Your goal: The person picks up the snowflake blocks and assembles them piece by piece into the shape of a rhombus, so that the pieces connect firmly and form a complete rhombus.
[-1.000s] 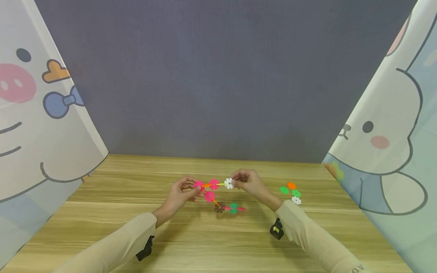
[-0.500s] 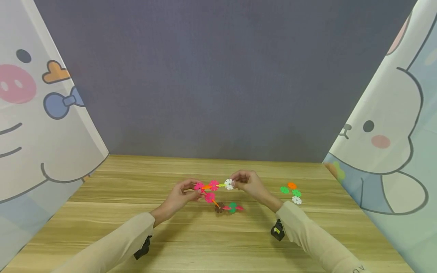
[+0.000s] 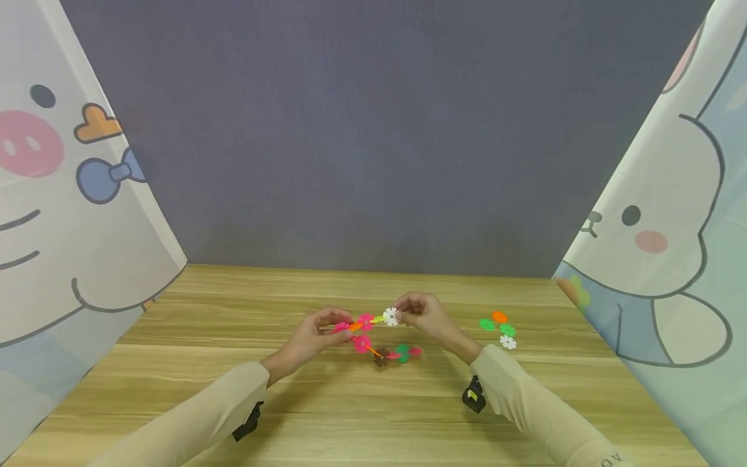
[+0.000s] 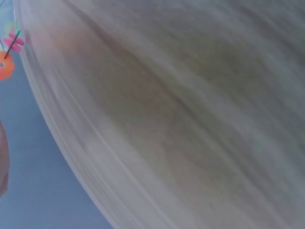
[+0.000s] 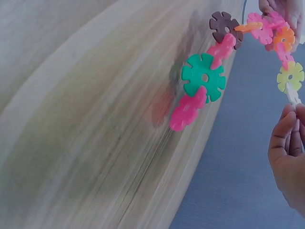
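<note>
A bent chain of slotted plastic snowflake discs stretches between the two hands. My left hand pinches the chain at its pink discs on the left bend. My right hand pinches the white disc at one end, joined to a yellow disc. From the left hand the other branch runs back to the right over a brown disc, a teal disc and a pink end disc. In the left wrist view only an orange disc and a pink disc show at the edge.
Several loose discs lie to the right of the right hand: an orange disc, two green ones and a white one. The wooden table ends at a grey panel, with printed cloths at both sides.
My left hand has shifted slightly to the right, with the pink bend dropping a little. The brown and teal branch has swung slightly right. My right hand stays nearly still on the white disc.
</note>
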Motion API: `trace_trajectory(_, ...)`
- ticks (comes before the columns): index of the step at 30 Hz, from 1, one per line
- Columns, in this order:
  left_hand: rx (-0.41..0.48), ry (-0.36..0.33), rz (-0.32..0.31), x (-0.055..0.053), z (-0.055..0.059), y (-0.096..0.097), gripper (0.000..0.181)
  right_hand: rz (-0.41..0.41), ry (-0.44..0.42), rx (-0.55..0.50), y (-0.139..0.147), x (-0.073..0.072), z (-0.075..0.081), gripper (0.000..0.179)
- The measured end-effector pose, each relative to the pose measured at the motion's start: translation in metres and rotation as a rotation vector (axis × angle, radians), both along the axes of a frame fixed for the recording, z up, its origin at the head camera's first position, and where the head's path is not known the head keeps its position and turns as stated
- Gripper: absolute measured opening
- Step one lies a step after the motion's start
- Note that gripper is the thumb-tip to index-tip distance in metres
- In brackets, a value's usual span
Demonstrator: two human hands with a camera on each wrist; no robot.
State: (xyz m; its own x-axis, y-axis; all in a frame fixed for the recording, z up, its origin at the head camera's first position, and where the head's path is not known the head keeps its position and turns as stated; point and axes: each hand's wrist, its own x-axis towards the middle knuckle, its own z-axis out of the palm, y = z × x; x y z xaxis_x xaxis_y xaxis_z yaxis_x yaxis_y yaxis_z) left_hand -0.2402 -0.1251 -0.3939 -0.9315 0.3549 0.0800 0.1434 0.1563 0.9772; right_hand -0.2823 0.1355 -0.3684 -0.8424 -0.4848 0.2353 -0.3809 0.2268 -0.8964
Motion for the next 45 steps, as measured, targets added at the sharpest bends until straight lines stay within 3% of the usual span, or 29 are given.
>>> trace_trajectory(9,-0.054,0.051,0.021,-0.004,0.000,0.011,0.055,0.008,0.019,0.007,-0.001,0.002,0.003,0.014)
trace_trajectory(17,-0.103,0.135,0.052,-0.002,0.000,0.018,0.037,0.015,0.032,0.029,-0.003,0.003,0.005,0.015)
trace_trajectory(25,-0.144,0.206,0.092,0.002,0.006,0.025,0.032,0.014,0.046,0.033,-0.007,0.006,0.006,0.015)
trace_trajectory(29,-0.149,0.211,0.095,0.000,0.003,0.024,0.031,0.022,0.054,0.027,-0.007,0.006,0.006,0.016)
trace_trajectory(35,-0.082,0.161,0.051,-0.004,0.001,0.022,0.031,0.035,0.061,0.026,-0.008,0.006,0.006,0.015)
trace_trajectory(41,-0.073,0.136,0.061,-0.003,0.008,0.024,0.027,0.058,0.085,0.052,-0.012,0.014,0.012,0.014)
trace_trajectory(45,-0.060,0.153,0.074,-0.002,0.011,0.025,0.024,0.046,0.121,0.042,-0.014,0.014,0.010,0.014)
